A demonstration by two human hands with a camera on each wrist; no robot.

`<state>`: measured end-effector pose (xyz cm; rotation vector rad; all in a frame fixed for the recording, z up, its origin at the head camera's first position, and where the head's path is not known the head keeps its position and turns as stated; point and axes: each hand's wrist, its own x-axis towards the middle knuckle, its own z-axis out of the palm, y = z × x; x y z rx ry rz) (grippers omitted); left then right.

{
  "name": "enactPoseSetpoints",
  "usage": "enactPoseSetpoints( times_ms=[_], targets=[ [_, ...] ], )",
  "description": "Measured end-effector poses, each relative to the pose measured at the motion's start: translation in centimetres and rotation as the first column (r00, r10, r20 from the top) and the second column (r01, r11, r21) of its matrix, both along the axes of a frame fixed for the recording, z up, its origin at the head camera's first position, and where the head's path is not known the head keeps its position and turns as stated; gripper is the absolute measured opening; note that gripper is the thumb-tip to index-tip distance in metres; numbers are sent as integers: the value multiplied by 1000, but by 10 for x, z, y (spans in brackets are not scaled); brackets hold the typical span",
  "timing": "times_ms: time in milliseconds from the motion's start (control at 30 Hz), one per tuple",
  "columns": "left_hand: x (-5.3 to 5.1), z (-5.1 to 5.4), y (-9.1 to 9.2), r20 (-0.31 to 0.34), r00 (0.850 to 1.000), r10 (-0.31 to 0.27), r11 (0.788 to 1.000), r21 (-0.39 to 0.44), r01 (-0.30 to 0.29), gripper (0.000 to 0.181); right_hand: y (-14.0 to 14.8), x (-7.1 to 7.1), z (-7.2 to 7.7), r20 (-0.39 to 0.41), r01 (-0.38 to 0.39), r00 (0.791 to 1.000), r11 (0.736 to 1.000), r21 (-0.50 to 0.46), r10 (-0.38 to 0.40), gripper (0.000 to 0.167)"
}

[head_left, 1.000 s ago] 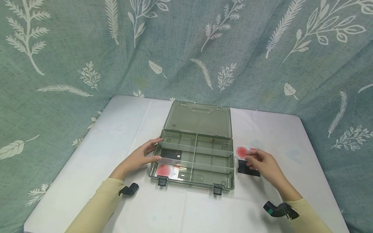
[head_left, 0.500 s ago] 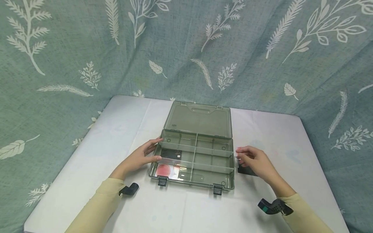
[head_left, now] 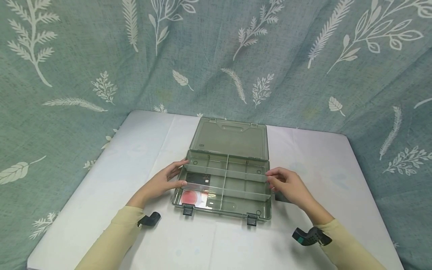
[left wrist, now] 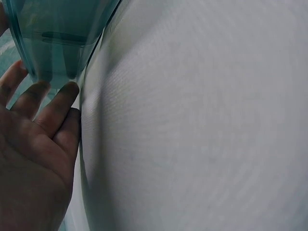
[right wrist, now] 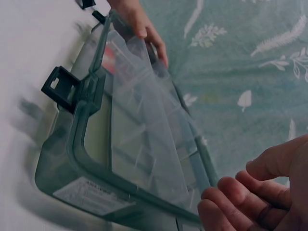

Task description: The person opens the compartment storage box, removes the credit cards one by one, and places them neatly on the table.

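A green translucent compartment box (head_left: 229, 215) stands with its lid (head_left: 233, 140) laid back. My left hand (head_left: 163, 183) touches the box's left end, thumb at the rim, its relaxed fingers (left wrist: 60, 106) against the side wall. At the opposite end my right hand (head_left: 287, 185) has its fingertips by the right rim; in the right wrist view its fingers bend loosely, thumb apart, nothing visible between them. A black card (head_left: 197, 178) marked VIP lies in the middle left compartment. In the front left one is a card with a red circle (head_left: 189, 197).
Clear dividers (head_left: 244, 176) split the box into several compartments. A dark card (head_left: 281, 197) lies on the white table (head_left: 168, 243), partly hidden under my right hand. Two black latches (head_left: 251, 220) jut from the box's front. Leaf-patterned cloth (head_left: 209, 56) surrounds the table.
My right hand has moved left from above the cards beside the box to the box's right rim, now covering the red-circled card there. The left hand and the box have stayed still.
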<state>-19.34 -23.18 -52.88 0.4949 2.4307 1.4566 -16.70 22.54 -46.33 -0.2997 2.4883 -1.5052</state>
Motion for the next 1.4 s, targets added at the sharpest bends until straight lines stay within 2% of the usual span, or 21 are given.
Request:
enactPoseSetpoints(
  times_ms=[600,767,867,1133,1400],
  targets=[
    [1,4,2,6,1000,0,1000,-6,0,78,-33,-6,-4,-5,-83,997,996,-21,83,24],
    [2,4,2,4,1000,5,1000,-13,-5,78,-43,-8,-5,27,-97,995,993,-66,99,27],
    [2,4,2,1,1000,4,1000,-14,-4,77,-50,-9,-5,36,-104,994,993,-55,106,27],
    [2,5,1,-4,1000,0,1000,-14,0,77,-67,-12,-5,2,-148,989,988,-37,149,28],
    [1,4,1,-1,1000,1,1000,-6,-1,77,-82,-18,-1,45,-203,978,977,-72,206,35]
  ],
)
